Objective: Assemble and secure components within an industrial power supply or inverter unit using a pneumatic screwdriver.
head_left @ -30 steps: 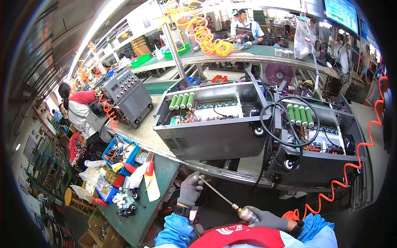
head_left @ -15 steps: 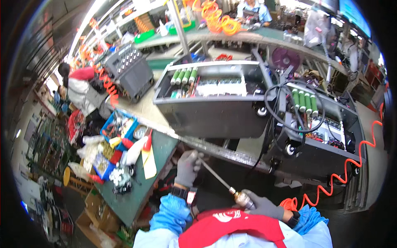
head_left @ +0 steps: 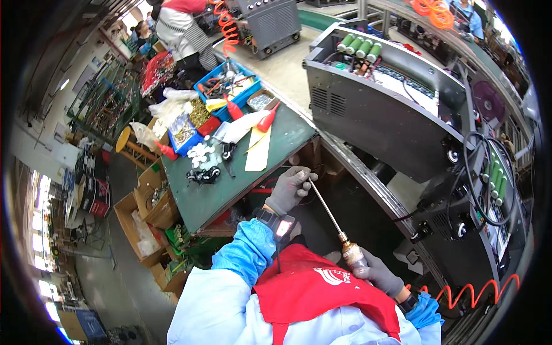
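one held screwdriver [head_left: 344, 237], blue bin [head_left: 248, 95] of jumbled tools [head_left: 227, 83]

Green counter [head_left: 230, 187]: large blue bin [head_left: 250, 93] with tools at far end, using that as reference. Just right of it, an open box [head_left: 253, 107] of silvery bits. Nearer than the bin: red-tipped bottle [head_left: 244, 126], then cream card [head_left: 257, 156]. Nearer and left of it: small blue bin [head_left: 190, 145], white round pieces [head_left: 200, 154], black casters [head_left: 202, 175]. Pale line counter [head_left: 290, 83] right of the blue bin carries grey knobbed unit [head_left: 273, 30] and open grey chassis [head_left: 374, 123].
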